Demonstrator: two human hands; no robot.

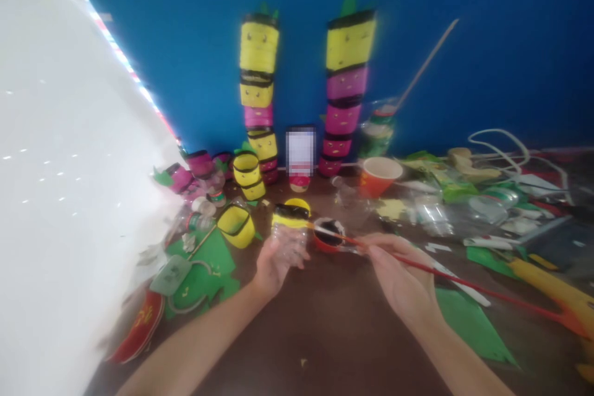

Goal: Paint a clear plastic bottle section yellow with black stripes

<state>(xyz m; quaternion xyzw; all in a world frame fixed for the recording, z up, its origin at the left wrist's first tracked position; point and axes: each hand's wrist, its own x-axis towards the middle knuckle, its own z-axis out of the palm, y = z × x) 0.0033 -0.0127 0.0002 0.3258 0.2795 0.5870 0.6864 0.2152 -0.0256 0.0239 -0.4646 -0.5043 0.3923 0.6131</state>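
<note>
At the center of the frame, a left hand (281, 263) clasps a clear plastic bottle piece (291, 215) banded in yellow and black, its fingers wrapped around the unpainted lower part above a brown counter (315, 334). Just right of center, the right hand (401, 272) pinches a long red-handled brush (477, 285) between thumb and fingers, its tip at the right edge of the black band; blur hides whether the bristles touch. Beneath the brush, beside the bottle piece, sits a small red pot (325, 248) of dark paint.

The bottle piece looks light and thin-walled, likely to dent under a hard squeeze and to slip where paint is wet. The bare, clear lower section seems the safest place for the left grip, well off the colored band. The brush appears light and stiff, best steadied near its front end, as the right grip has it, since the long handle trails toward the lower right.

Two tall stacks of painted cups, one left (259, 48) and one right (350, 46), stand against a blue wall (185, 31) at upper center.
</note>
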